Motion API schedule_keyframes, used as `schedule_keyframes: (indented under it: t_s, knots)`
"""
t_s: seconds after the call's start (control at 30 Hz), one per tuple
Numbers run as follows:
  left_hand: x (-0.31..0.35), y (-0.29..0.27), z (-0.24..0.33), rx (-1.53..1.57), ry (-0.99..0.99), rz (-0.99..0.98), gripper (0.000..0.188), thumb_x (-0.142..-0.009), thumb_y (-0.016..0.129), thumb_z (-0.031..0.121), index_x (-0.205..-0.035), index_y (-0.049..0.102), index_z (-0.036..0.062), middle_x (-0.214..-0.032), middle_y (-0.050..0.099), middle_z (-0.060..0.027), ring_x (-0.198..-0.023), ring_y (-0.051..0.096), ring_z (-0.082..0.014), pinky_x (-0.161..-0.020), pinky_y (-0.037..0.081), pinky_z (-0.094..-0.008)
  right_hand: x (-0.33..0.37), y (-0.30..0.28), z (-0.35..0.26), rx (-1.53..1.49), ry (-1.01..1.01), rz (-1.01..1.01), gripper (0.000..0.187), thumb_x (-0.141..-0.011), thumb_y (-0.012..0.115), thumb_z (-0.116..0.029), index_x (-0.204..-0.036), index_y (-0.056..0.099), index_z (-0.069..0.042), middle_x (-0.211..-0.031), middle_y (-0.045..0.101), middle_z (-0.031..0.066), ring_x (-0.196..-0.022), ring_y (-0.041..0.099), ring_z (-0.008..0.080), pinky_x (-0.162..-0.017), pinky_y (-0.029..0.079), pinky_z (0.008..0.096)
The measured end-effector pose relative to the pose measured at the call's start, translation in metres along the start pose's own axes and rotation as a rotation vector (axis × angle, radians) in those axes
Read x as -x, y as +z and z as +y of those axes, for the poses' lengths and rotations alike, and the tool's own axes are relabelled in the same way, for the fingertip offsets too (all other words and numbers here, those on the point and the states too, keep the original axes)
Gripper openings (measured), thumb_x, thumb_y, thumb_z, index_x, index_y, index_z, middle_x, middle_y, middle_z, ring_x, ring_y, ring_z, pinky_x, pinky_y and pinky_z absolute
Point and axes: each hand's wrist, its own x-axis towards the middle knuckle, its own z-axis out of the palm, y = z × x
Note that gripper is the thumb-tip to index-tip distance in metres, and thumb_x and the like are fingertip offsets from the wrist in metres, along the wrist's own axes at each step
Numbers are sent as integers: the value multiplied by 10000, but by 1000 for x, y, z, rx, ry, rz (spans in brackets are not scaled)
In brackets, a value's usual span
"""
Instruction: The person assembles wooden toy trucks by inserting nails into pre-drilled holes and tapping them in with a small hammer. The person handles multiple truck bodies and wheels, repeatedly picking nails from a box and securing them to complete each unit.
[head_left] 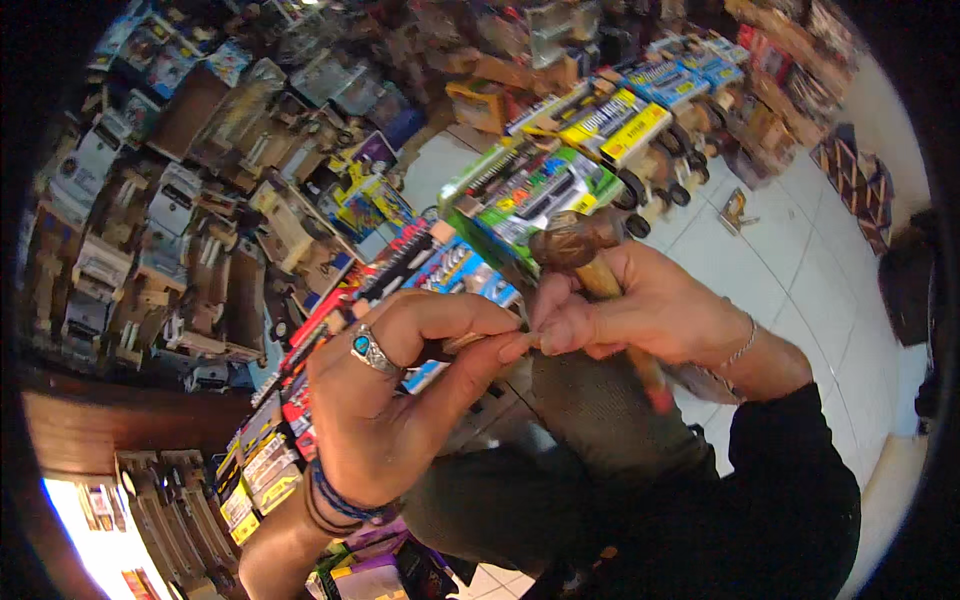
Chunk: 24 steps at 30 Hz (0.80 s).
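Note:
My left hand [385,400], with a turquoise-stoned ring and dark cord bracelets, is closed in a pinch. Between its thumb and forefinger sits a small tan piece [462,342], mostly hidden and too small to name. My right hand [665,310] grips a hammer [575,240]. Its rusty brown head stands above the fingers and its wooden handle slants down past the palm. The right thumb and forefinger are also pinched together, their tips meeting those of the left hand. Whether they hold anything between them cannot be made out. Both hands are above my legs [620,410].
Printed boxes [535,195] in green, yellow and blue run in a row beyond my hands. Wooden toy vehicles with black wheels [665,180] stand on the tiled floor [770,260]. Many wooden truck bodies [230,310] crowd the left. A small metal piece [737,212] lies on the tiles.

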Motion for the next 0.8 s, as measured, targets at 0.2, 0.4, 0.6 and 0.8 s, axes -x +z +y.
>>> schedule_keyframes:
  t_s: [0.2, 0.4, 0.6, 0.8]
  knots:
    - [-15, 10, -20, 111, -10, -214, 191, -828, 812, 3, -992, 714, 12, -960, 736, -96, -891, 698, -193, -773, 540, -309, 8, -13, 7, 46, -100, 91, 281, -938, 738, -176, -1170, 693, -24, -996, 695, 15, -837, 569, 33, -729, 465, 221]
    - [-10, -26, -43, -62, -33, -65, 157, -873, 789, 46, -1006, 709, 29, -942, 712, -52, -828, 665, -164, -728, 522, -285, 21, -30, 53, 233, 22, 527, 229, -930, 647, -134, -1122, 685, -15, -956, 693, 18, -703, 527, 38, -568, 382, 201]
    - [56, -74, -30, 380, -661, 242, 301, -887, 764, -24, -1092, 550, 28, -1013, 716, -54, -912, 687, -81, -742, 536, -207, 20, -42, 98, 187, -76, 728, 354, -987, 618, -213, -1291, 514, -64, -873, 573, -18, -624, 450, 41, -516, 370, 198]
    - [142, -187, -4, -75, -729, 454, 258, -946, 729, 103, -1163, 646, -8, -1041, 745, -76, -953, 701, -111, -841, 570, -253, 25, -75, 53, -460, -557, 472, 288, -1052, 480, -183, -1205, 575, 42, -632, 551, 83, -427, 381, 166, -421, 381, 310]
